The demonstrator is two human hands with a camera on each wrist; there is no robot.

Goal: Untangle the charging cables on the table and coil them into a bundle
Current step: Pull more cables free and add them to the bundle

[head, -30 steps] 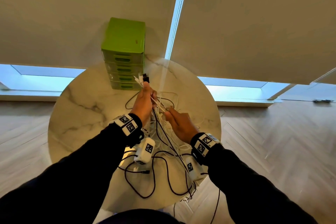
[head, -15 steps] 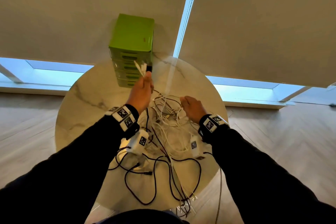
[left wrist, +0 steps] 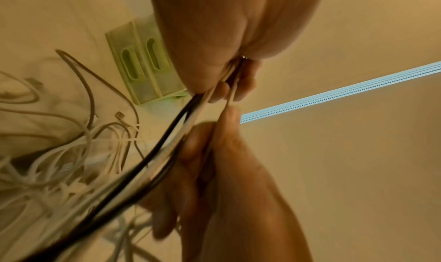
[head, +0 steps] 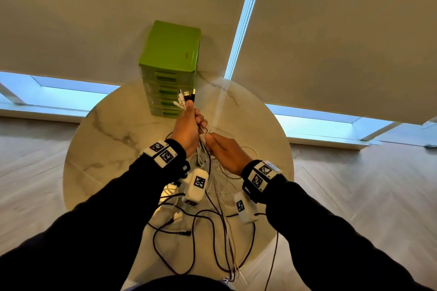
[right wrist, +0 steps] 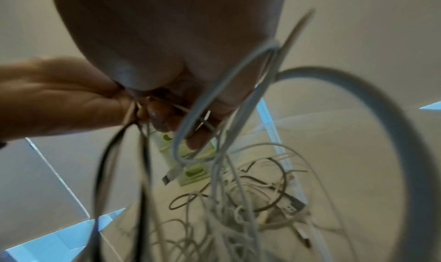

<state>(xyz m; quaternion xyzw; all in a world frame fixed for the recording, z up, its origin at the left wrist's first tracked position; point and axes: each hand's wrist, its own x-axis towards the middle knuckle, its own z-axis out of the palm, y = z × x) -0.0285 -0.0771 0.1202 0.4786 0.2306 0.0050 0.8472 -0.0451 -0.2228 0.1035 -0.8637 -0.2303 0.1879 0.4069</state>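
Note:
A tangle of white and black charging cables [head: 208, 196] lies on the round marble table [head: 106, 149]. My left hand [head: 192, 123] is raised and grips a bunch of them, with several plug ends [head: 185, 97] sticking up above the fist. Just below it my right hand [head: 212, 139] pinches the same strands. In the left wrist view the black and white cables [left wrist: 181, 126] run down from the left palm [left wrist: 214, 30] past the right hand's fingers [left wrist: 229, 130]. In the right wrist view a white cable loop [right wrist: 214, 103] hangs across the right hand's fingers [right wrist: 198, 141].
A green drawer unit [head: 170, 54] stands at the table's far edge against the blinds. Black cable loops [head: 196, 238] trail over the near edge, and some hang off it [head: 272, 267]. Wooden floor surrounds the table.
My right hand has left the pile on the table and come up against the left hand, taking hold of the strands below it. The left hand keeps its grip on the plug ends.

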